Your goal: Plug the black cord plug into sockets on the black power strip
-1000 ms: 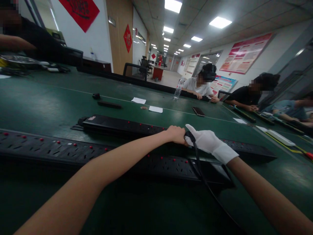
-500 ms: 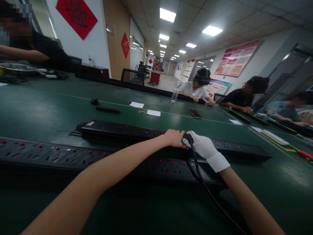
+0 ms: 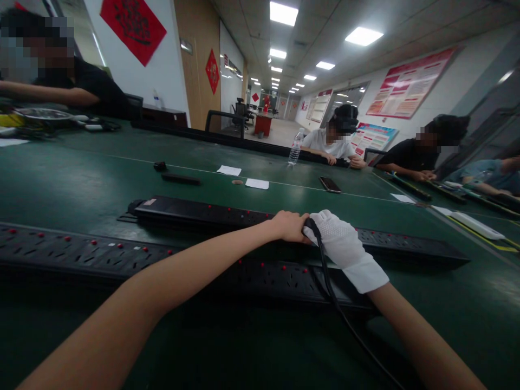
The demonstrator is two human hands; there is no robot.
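Note:
My bare left hand [image 3: 290, 226] is closed, its fingertips meeting at the black plug [image 3: 311, 223] over the middle of the farther power strip [image 3: 187, 210]. From the right, my right hand [image 3: 335, 238], in a white dotted glove, is closed around the same plug. My fingers hide the plug's front, so I cannot tell whether it sits in a socket. Its black cable [image 3: 331, 287] runs down towards me and off the bottom edge. A nearer black power strip [image 3: 81, 252] with red lights lies under my forearms.
On the green table [image 3: 81, 173] lie a phone [image 3: 330, 184], white paper slips [image 3: 257, 184] and a dark bar [image 3: 181, 179]. A water bottle [image 3: 296, 147] stands by the far divider. A white strip [image 3: 477, 223] lies at right. Other people sit around.
The view has shifted slightly, so the surroundings sit a little differently in the picture. Both hands stay together at the plug, with the gloved wrist slightly lower and further right.

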